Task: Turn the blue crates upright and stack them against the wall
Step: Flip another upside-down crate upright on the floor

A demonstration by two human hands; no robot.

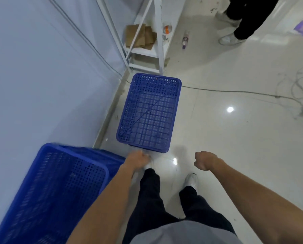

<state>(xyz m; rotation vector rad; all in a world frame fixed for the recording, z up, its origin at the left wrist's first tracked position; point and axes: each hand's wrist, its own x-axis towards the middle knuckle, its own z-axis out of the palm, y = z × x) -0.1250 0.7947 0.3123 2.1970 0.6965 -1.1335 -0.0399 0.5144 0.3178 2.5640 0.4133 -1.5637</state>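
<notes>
Wall [41, 76] of pale panels fills the left of the view, and nested blue crates [59, 182] stand against it at lower left, open side up. Two rims show there, one inside the other, though the picture is blurred at that spot. Just to their right the person's left hand [138, 157] hangs at the end of a bare forearm, back to the camera and blurred, close to the near corner of a single blue crate [149, 113]. Whether its fingers hold anything cannot be told. That crate sits on the tiled floor [235, 138] beside the wall's foot, apart from the nested ones, its grid base and perforated far wall facing up, seemingly upright. Beyond it stands a white metal rack [157, 41] with cardboard [140, 36] on a low shelf. The right hand [205, 160] hovers over the floor to the crate's right, fingers loosely curled around nothing. Farther right, a bottle [185, 40] lies on the tiles, a cable [235, 91] trails across them, and a second person's legs [244, 20] stand at the top.
</notes>
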